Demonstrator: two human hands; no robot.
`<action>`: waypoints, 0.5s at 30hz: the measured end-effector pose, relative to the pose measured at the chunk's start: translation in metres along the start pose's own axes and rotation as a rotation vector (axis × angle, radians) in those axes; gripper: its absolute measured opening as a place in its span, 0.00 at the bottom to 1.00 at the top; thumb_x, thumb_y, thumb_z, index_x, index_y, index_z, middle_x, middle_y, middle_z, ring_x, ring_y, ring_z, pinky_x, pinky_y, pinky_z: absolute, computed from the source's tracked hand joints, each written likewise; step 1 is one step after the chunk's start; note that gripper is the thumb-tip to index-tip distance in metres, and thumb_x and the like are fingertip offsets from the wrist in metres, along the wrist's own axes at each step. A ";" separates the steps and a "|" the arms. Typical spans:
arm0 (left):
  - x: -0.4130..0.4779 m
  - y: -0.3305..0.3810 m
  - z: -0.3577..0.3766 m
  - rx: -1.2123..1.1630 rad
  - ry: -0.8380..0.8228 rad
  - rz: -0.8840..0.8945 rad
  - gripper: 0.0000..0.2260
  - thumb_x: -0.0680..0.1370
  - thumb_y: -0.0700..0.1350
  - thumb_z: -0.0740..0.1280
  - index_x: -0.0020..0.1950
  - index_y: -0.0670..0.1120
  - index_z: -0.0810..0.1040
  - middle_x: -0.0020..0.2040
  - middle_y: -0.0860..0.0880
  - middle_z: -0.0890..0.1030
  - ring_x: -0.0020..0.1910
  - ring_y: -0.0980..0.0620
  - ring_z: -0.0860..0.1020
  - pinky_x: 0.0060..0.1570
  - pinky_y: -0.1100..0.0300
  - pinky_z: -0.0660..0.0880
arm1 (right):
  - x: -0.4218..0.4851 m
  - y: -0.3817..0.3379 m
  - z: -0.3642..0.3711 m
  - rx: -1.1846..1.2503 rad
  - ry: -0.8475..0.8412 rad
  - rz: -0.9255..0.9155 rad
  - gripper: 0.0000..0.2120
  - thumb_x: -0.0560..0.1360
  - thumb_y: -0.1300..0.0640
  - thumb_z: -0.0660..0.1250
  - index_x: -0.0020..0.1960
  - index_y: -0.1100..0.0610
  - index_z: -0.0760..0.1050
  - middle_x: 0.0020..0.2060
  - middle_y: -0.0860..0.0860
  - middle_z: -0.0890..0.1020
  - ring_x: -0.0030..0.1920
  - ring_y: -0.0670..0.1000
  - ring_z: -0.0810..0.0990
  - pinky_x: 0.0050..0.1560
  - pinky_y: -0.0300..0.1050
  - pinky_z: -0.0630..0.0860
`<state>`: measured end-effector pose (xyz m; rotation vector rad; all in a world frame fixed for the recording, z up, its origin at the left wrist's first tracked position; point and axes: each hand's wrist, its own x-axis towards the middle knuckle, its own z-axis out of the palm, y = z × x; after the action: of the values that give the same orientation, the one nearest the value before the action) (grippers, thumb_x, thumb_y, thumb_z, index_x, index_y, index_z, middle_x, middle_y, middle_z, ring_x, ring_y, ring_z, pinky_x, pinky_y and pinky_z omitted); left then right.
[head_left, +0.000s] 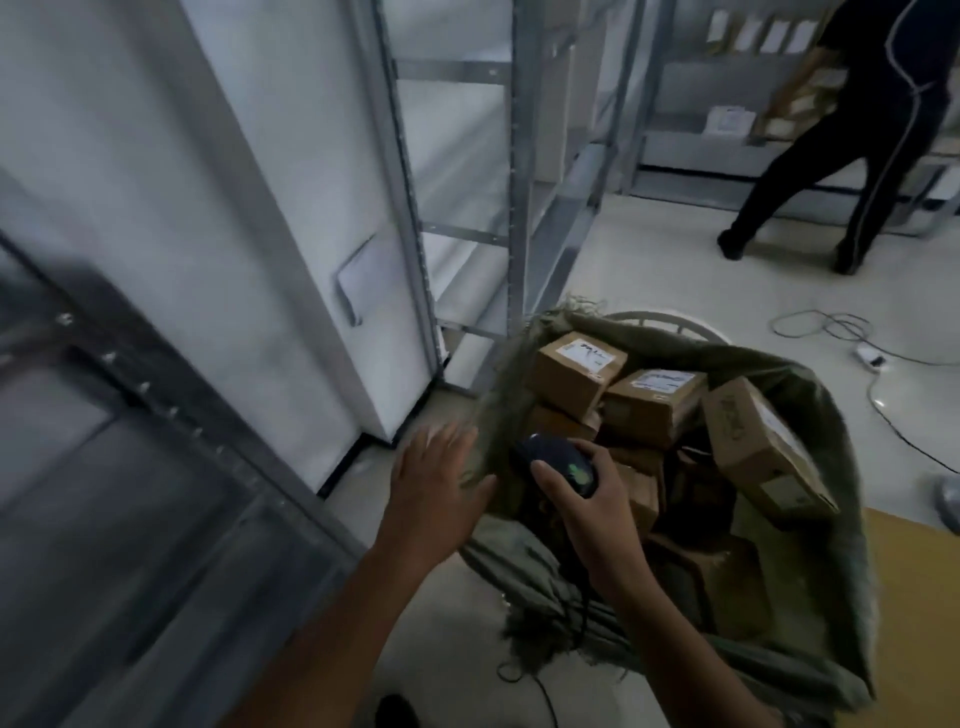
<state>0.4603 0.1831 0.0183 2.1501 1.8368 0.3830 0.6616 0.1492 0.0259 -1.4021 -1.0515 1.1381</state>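
The right hand (582, 499) is gripping a dark scanner (558, 462). The left hand (434, 483) is spreading flat beside the sack (810, 597), touch unclear. The sack is holding cardboard boxes (579, 374).

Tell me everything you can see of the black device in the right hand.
The device is small, rounded and black, plastic by its look, with a green glow on top. The right hand grips it, thumb on its left side, fingers curled round its right. It is held over the open sack, above the boxes. A dark cable seems to trail below the hand.
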 end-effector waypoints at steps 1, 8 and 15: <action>-0.012 -0.007 -0.005 0.006 0.013 -0.039 0.33 0.80 0.68 0.53 0.81 0.54 0.63 0.82 0.51 0.62 0.82 0.43 0.55 0.79 0.42 0.56 | -0.005 -0.002 0.008 -0.013 -0.043 -0.007 0.21 0.74 0.46 0.76 0.64 0.47 0.74 0.56 0.46 0.80 0.50 0.41 0.83 0.49 0.41 0.82; -0.096 -0.052 -0.048 -0.036 0.192 -0.264 0.33 0.79 0.68 0.56 0.81 0.55 0.64 0.82 0.52 0.62 0.82 0.44 0.54 0.79 0.47 0.52 | -0.039 -0.024 0.078 -0.092 -0.267 -0.092 0.25 0.73 0.45 0.77 0.66 0.46 0.72 0.57 0.44 0.81 0.52 0.43 0.83 0.54 0.42 0.83; -0.194 -0.092 -0.098 -0.110 0.342 -0.351 0.31 0.81 0.65 0.61 0.81 0.52 0.66 0.82 0.50 0.64 0.82 0.44 0.56 0.81 0.45 0.54 | -0.099 -0.044 0.142 -0.121 -0.417 -0.156 0.32 0.67 0.35 0.76 0.67 0.44 0.71 0.55 0.49 0.82 0.49 0.51 0.85 0.41 0.38 0.80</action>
<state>0.3094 0.0098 0.0710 1.7233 2.2643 0.7841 0.5032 0.0816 0.0731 -1.1740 -1.5185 1.2987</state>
